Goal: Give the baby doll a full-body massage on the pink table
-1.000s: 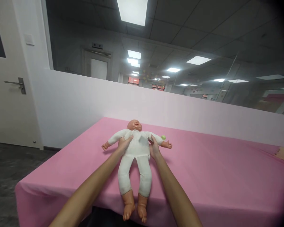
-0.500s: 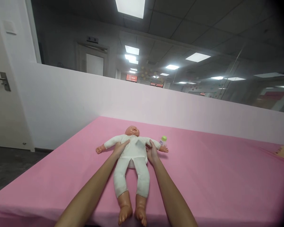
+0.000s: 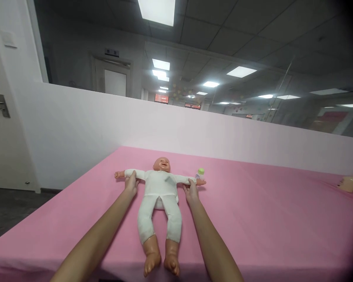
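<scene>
A baby doll (image 3: 160, 188) with a white cloth body lies on its back on a pink-covered table (image 3: 253, 219). Its head points away from me, its feet toward me, and both its arms are stretched sideways. My left hand (image 3: 131, 185) is closed around the doll's arm on the left, thumb on top of the sleeve. On the other side, my right hand (image 3: 191, 189) grips the doll's other forearm near the wrist. Just behind that forearm stands a small bottle (image 3: 200, 173) with a green cap, its lower part hidden.
A low white wall (image 3: 208, 133) with glass above it runs along the table's far side. At the far right edge lies a yellowish item (image 3: 349, 184) whose kind I cannot make out. A door (image 3: 6, 129) with a metal handle is at the left.
Both my hands have moved from the sides of the doll's chest outward onto its arms. The doll's arms now stretch straighter and slightly higher, and its head has tipped forward.
</scene>
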A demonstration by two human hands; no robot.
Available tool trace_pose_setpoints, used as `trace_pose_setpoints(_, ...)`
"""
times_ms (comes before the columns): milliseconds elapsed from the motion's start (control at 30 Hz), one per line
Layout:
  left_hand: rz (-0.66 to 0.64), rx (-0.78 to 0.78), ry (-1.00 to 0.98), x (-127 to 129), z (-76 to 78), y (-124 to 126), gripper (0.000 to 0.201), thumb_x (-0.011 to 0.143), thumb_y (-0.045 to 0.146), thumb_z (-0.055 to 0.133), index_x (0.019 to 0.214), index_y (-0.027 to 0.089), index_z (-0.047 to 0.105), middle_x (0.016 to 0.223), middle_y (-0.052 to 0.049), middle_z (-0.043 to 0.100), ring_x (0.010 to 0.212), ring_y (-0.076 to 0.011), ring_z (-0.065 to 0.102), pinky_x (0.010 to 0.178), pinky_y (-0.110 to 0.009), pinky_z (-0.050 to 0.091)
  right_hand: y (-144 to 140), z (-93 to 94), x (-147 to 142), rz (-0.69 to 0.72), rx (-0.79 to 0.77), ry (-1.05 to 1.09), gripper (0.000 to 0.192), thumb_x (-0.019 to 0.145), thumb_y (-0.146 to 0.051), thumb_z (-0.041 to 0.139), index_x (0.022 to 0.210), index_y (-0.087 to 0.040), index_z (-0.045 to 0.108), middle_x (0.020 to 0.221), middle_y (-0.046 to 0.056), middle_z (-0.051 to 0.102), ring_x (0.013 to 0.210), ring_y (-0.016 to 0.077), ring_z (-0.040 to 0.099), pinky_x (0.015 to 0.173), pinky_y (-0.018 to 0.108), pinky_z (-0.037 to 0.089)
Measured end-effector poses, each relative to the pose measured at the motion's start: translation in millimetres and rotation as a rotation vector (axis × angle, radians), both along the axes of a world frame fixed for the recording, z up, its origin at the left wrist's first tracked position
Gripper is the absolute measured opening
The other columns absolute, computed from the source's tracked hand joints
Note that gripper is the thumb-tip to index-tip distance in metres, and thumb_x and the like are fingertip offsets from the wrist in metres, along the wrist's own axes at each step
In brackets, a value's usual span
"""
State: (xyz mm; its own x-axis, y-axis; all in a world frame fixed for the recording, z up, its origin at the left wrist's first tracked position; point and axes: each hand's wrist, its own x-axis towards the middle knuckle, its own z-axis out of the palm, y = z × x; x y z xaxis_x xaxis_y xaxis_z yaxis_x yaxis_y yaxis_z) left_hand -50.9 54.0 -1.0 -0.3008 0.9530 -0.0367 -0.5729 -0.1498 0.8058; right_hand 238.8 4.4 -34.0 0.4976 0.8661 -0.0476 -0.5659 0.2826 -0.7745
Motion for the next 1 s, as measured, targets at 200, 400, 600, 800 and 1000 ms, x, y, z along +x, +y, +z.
trace_pose_setpoints(200,0.043,-0.022,-0.064,-9,-0.4,4,0.006,0.093,0.02,0.063,0.099,0.022,0.062,0.107,-0.007,0.069,0.103,-0.0181,0.067,0.089,-0.027,0.056,-1,2.3,3,-0.07,0.085,-0.273,0.034,0.067,-0.023,0.077,0.1,-0.021,0.068,0.092,0.0,0.074,0.089,0.0194,0.07,0.076,0.029,0.059)
trace_pose_setpoints(400,-0.048,0.135,-0.063,-2,-3.3,1,0.02,0.085,0.015,0.072,0.102,0.022,0.063,0.098,-0.002,0.069,0.087,-0.0147,0.067,0.08,-0.027,0.056,10,-3.0,8,-0.029,0.105,-0.378,0.029,0.062,-0.016,0.075,0.091,-0.018,0.07,0.085,-0.001,0.075,0.082,0.0184,0.068,0.073,0.027,0.055)
trace_pose_setpoints(600,-0.06,0.126,-0.038,0,-5.5,-1,0.024,0.078,0.018,0.079,0.098,0.017,0.066,0.093,-0.003,0.068,0.081,-0.0147,0.065,0.076,-0.027,0.053,14,-4.7,13,0.015,0.115,-0.261,0.046,0.061,-0.023,0.082,0.105,-0.019,0.068,0.094,0.0,0.075,0.088,0.0191,0.07,0.077,0.03,0.058)
trace_pose_setpoints(800,-0.085,0.095,0.025,1,1.0,-5,0.028,0.077,0.032,0.084,0.093,0.015,0.069,0.089,-0.005,0.069,0.079,-0.0169,0.065,0.073,-0.028,0.051,9,5.6,8,0.055,0.188,-0.11,0.052,0.058,-0.016,0.082,0.108,-0.021,0.068,0.098,0.0,0.076,0.095,0.0183,0.07,0.083,0.028,0.058)
trace_pose_setpoints(1000,-0.137,0.068,0.077,3,6.3,-6,0.025,0.079,0.031,0.08,0.094,0.014,0.069,0.094,-0.008,0.071,0.083,-0.0181,0.065,0.076,-0.029,0.05,2,14.3,3,0.087,0.193,-0.099,0.062,0.059,-0.009,0.07,0.118,-0.027,0.067,0.109,-0.001,0.074,0.1,0.0177,0.069,0.086,0.031,0.056)
